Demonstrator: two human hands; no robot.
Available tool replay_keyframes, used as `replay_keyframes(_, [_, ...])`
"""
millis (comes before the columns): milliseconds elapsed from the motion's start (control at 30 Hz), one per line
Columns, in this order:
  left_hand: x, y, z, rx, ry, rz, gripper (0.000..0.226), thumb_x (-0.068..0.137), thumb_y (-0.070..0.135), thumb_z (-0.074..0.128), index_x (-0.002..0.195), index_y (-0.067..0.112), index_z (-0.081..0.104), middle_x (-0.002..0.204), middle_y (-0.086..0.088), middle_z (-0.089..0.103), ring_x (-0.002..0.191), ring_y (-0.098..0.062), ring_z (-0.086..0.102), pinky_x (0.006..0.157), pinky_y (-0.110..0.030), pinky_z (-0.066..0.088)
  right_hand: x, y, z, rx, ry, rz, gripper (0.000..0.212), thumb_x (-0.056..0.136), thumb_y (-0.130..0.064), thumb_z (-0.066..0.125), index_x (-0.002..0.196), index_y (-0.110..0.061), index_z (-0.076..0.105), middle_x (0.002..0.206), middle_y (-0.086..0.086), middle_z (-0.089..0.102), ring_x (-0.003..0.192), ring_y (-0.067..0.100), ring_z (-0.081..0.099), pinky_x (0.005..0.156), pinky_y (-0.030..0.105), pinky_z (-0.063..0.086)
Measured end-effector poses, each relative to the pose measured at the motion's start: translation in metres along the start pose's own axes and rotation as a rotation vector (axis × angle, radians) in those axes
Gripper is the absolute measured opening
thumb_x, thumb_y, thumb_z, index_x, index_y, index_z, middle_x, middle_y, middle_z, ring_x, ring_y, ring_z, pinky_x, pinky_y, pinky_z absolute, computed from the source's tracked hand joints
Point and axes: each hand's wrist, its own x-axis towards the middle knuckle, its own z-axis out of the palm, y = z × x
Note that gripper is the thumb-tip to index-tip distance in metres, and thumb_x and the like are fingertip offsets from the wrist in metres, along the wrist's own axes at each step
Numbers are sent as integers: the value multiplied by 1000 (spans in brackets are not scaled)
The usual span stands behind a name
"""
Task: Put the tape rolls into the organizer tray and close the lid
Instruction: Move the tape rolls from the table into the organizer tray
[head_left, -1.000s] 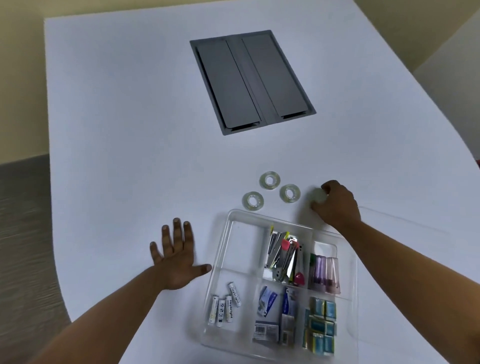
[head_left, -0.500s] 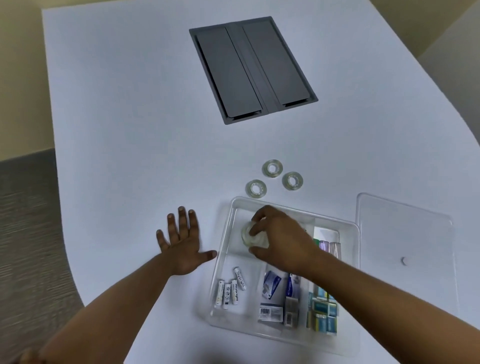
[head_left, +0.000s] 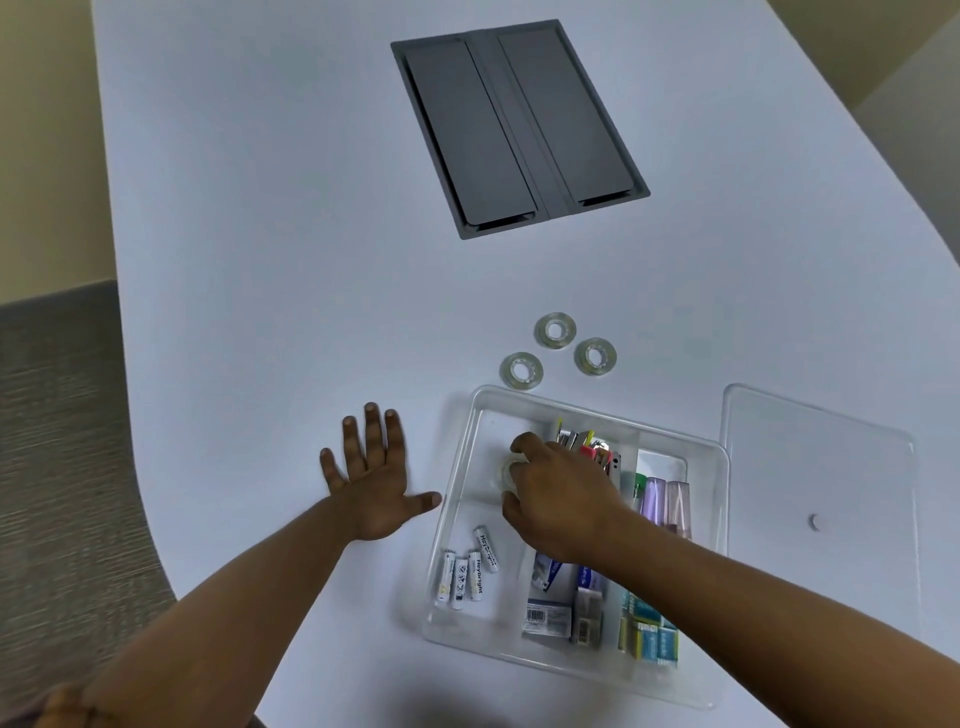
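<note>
A clear organizer tray (head_left: 675, 447) stands on the white table in front of me. My right hand (head_left: 561, 499) reaches into its far-left compartment, fingers closed around a clear tape roll (head_left: 505, 472) low in that compartment. Three more clear tape rolls lie on the table just beyond the tray: one (head_left: 521, 369) at the left, one (head_left: 555, 330) farthest away, one (head_left: 595, 356) at the right. The clear lid (head_left: 810, 467) lies flat to the right of the tray. My left hand (head_left: 374, 475) rests flat on the table, fingers spread, thumb close to the tray's left wall.
Other compartments hold batteries (head_left: 467, 566), staplers and clips (head_left: 587, 447), purple tubes (head_left: 665, 499), small boxes (head_left: 566, 603) and blue packets (head_left: 649, 636). A grey cable hatch (head_left: 519, 130) is set into the table farther back. The table edge curves at left above grey carpet (head_left: 57, 441).
My right hand took a tape roll from the table beyond the tray and carried it into the far-left compartment, then lowered it there. The left hand stayed flat.
</note>
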Motion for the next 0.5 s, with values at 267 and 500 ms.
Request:
replay_keyframes(267, [-1, 1, 0, -13, 6, 1, 116, 75, 77, 45, 117, 29, -52, 123, 6, -64, 120, -26, -53, 105, -62, -19, 2, 4, 1, -11, -167, 6, 25, 89, -25, 46, 97, -10, 63, 116, 5, 58, 89, 29, 64, 71, 36, 52])
replay_keyframes(500, [0, 1, 1, -4, 8, -4, 116, 76, 76, 44, 118, 29, -52, 124, 5, -64, 121, -28, -52, 105, -62, -19, 22, 27, -29, 241, 122, 91, 30, 87, -35, 56, 115, -28, 61, 120, -4, 63, 105, 20, 61, 84, 35, 50])
